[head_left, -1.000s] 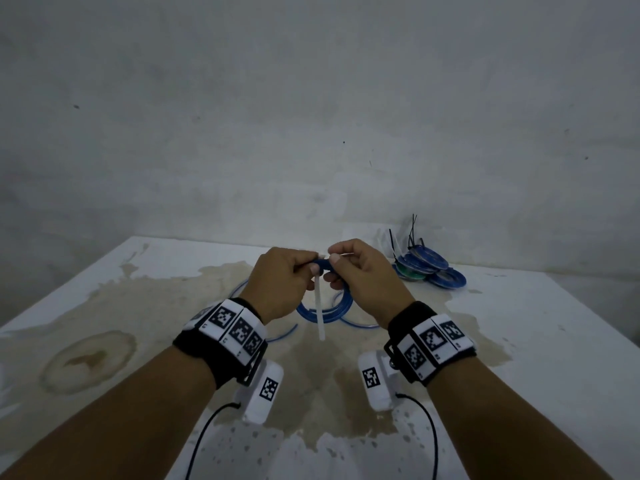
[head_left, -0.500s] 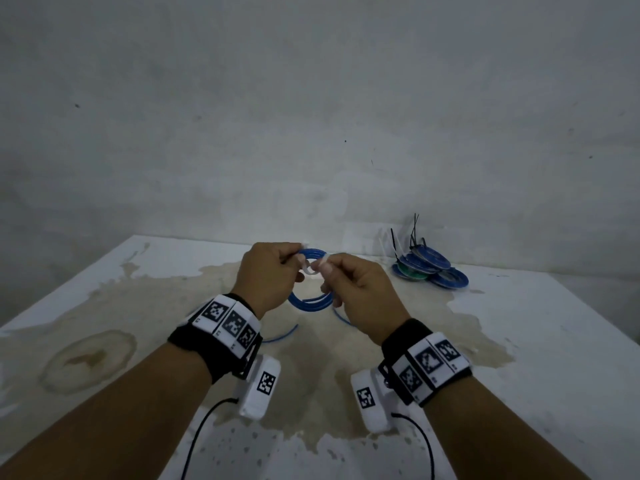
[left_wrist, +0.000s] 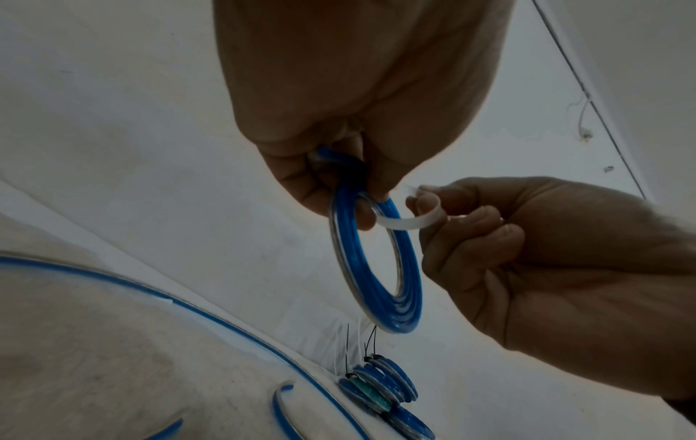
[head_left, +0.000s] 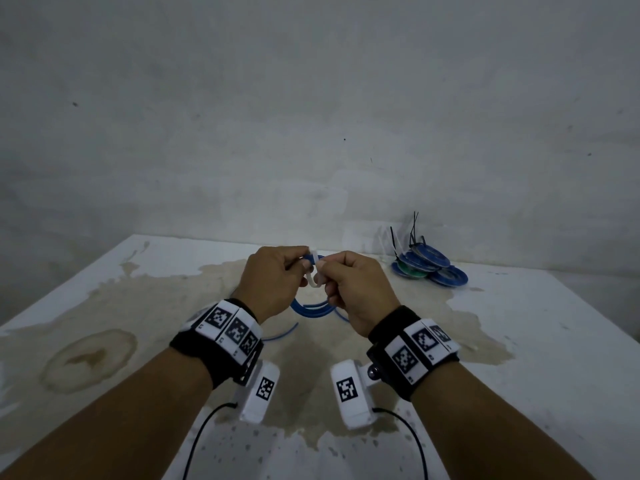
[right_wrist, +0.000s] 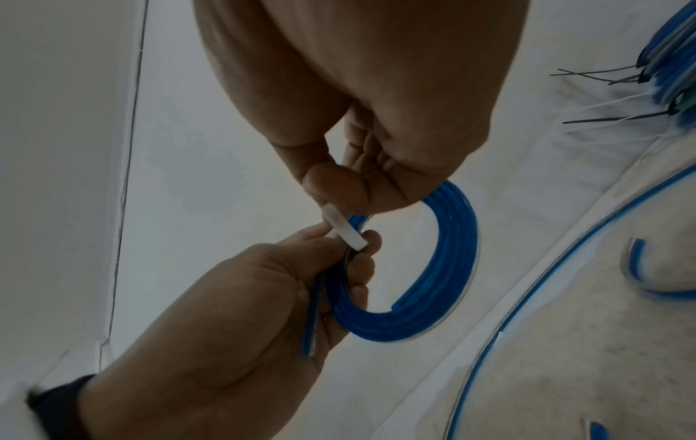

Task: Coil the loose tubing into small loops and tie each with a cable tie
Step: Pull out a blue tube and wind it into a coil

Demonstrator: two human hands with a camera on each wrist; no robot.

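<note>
My left hand [head_left: 273, 282] squeezes the springy blue tubing coil [left_wrist: 376, 268], held up above the table [head_left: 519, 341]. My right hand [head_left: 353, 292] pinches the bendy white cable tie [left_wrist: 406, 221] around its top. Both feel light.

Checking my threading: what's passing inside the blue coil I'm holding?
The white cable tie passes through the blue coil, held by the right hand. The left hand grips the coil's top, hiding the tie's head.

Bare table [head_left: 519, 341] lies open to the right and near left. A pile of tied coils [head_left: 427, 268] blocks the far right by the wall [head_left: 311, 133]; loose tubing [head_left: 280, 336] lies under the hands.
</note>
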